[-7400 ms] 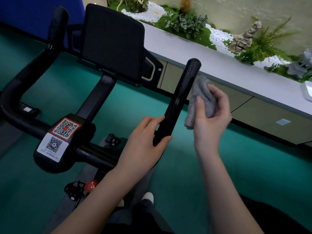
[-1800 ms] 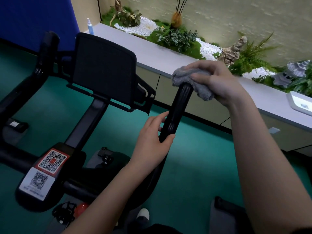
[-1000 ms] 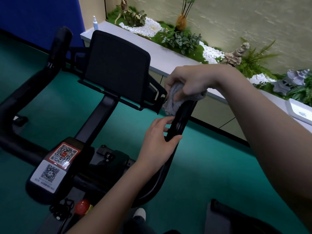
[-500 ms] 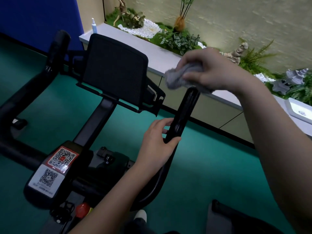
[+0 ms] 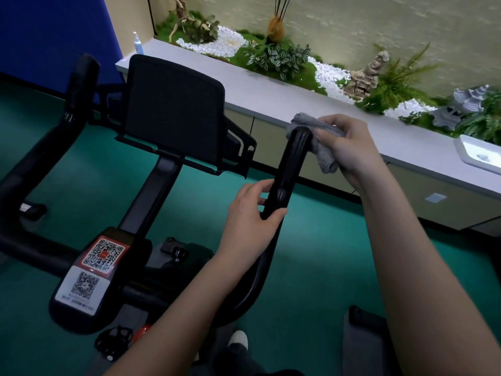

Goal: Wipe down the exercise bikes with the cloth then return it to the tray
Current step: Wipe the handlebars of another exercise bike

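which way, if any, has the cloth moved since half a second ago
Yes. The cloth in the right hand has come down from above the end of the handlebar and now wraps its right side.

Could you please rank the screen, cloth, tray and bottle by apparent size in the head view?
Largest: screen.
Then: cloth and tray, about alike; the right hand hides part of the cloth, the frame edge cuts the tray.
Smallest: bottle.

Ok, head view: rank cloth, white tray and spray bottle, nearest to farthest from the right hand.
1. Cloth, held in the right hand at the handlebar tip.
2. White tray, on the counter to the right.
3. Spray bottle, far left end of the counter.
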Demonstrator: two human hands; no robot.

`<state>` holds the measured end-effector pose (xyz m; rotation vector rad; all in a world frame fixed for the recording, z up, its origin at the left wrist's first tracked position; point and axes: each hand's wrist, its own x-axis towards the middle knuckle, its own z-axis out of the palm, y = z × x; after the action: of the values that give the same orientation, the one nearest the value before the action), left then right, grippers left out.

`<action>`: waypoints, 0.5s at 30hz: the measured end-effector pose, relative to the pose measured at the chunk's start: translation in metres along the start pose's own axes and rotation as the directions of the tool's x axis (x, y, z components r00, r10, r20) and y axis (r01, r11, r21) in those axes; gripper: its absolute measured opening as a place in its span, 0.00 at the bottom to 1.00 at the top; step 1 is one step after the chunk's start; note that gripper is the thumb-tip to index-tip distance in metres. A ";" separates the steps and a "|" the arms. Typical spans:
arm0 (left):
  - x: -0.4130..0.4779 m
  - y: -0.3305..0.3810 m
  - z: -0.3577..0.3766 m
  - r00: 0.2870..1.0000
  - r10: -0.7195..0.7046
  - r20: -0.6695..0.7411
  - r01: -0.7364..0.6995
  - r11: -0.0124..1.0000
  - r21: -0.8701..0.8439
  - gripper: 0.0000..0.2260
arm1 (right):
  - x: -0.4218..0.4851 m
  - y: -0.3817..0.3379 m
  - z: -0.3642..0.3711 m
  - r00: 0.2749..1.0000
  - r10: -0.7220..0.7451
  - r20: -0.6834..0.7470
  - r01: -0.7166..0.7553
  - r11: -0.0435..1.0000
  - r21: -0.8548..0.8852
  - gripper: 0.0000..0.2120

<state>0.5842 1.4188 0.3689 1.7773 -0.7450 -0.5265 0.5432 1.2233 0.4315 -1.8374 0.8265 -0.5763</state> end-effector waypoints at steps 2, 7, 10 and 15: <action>0.001 0.000 -0.001 1.000 0.015 0.009 -0.015 1.000 0.015 0.20 | -0.015 0.006 0.001 0.999 0.051 -0.006 -0.051 0.998 0.034 0.09; -0.003 0.003 -0.009 0.996 0.046 0.082 -0.054 0.994 0.096 0.23 | -0.069 0.018 -0.003 0.992 0.113 -0.063 -0.107 0.990 0.090 0.09; -0.010 0.006 -0.020 0.986 0.123 0.109 -0.143 0.969 0.200 0.24 | -0.107 0.024 -0.005 0.981 0.122 -0.150 -0.106 0.988 0.110 0.11; -0.026 0.012 -0.035 0.950 0.269 0.161 -0.305 0.909 0.284 0.22 | -0.173 0.040 -0.005 0.934 0.136 -0.330 -0.101 0.988 0.121 0.12</action>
<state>0.5866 1.4582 0.3913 1.8844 -1.2050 -0.3303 0.4159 1.3404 0.3927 -1.6042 1.1066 -0.8552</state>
